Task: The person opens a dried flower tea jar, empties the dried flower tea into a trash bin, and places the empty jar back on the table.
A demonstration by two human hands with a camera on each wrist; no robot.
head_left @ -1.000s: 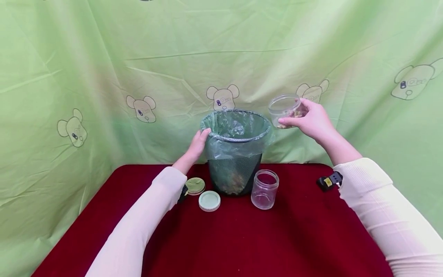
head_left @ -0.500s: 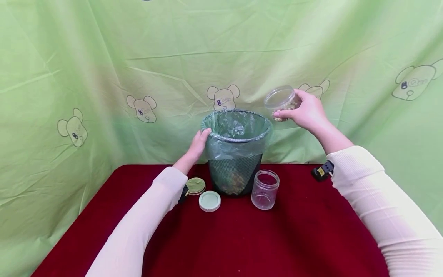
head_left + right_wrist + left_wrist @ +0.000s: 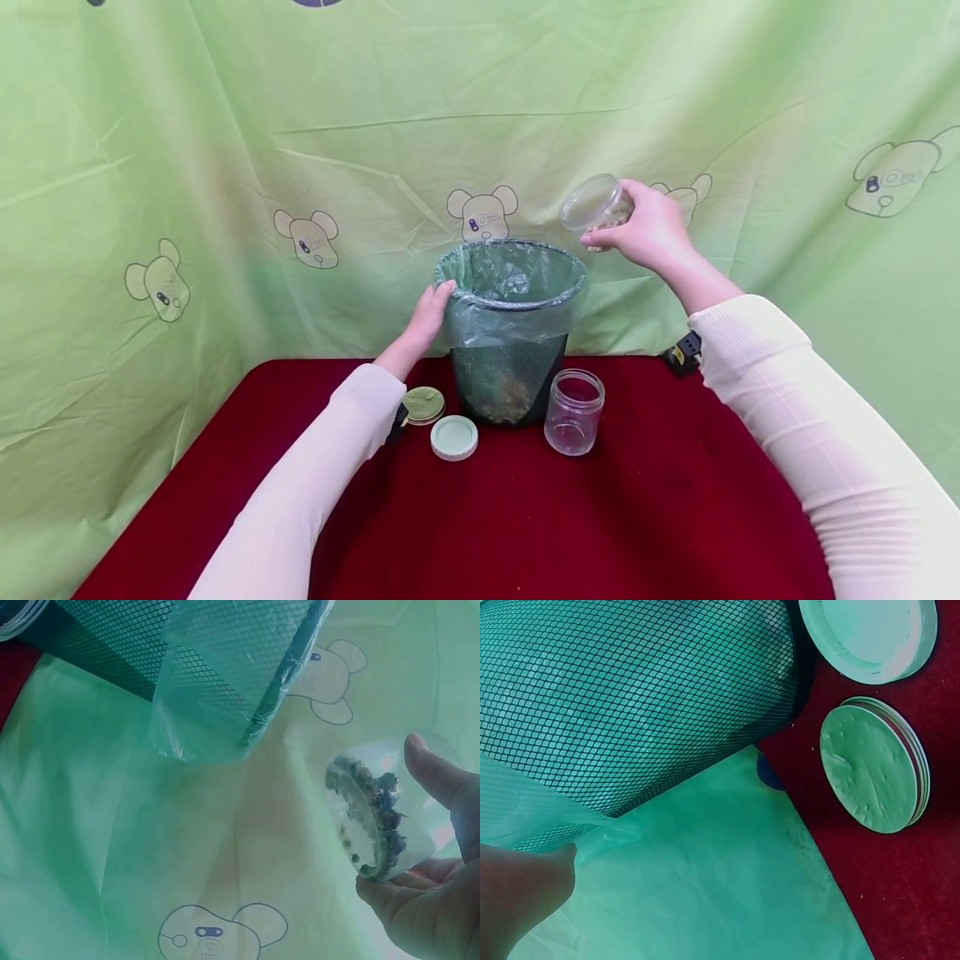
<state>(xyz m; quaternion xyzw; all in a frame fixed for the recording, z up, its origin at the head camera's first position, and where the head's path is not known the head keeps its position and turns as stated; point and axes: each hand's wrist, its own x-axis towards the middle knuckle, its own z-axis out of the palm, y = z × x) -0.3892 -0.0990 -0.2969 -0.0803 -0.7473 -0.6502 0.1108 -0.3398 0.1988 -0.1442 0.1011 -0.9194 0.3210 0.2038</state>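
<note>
My right hand (image 3: 652, 229) grips a clear round jar (image 3: 591, 207) by its side, above and to the right of a mesh trash can (image 3: 504, 371). The jar tilts with its mouth toward the can. Small dried bits (image 3: 386, 814) lie in its lower part, seen best in the right wrist view. At the can's left rim, my left hand (image 3: 427, 317) holds the edge with the thumb on top; its other fingers are hidden. A thin green bag (image 3: 510, 321) lines the can and folds over the rim. Pale contents show through the mesh low down.
A clear jar without a lid (image 3: 574, 414) stands right of the can's base. Left of it lie a pale lid (image 3: 454, 437) and a green-topped round lid (image 3: 870, 769). The red cloth (image 3: 517, 525) covers the table; a printed green curtain (image 3: 360, 142) hangs close behind.
My right hand has moved up and left with the jar, tipping it further toward the trash can. The bits have shifted inside the jar. My left hand has stayed at the rim.
</note>
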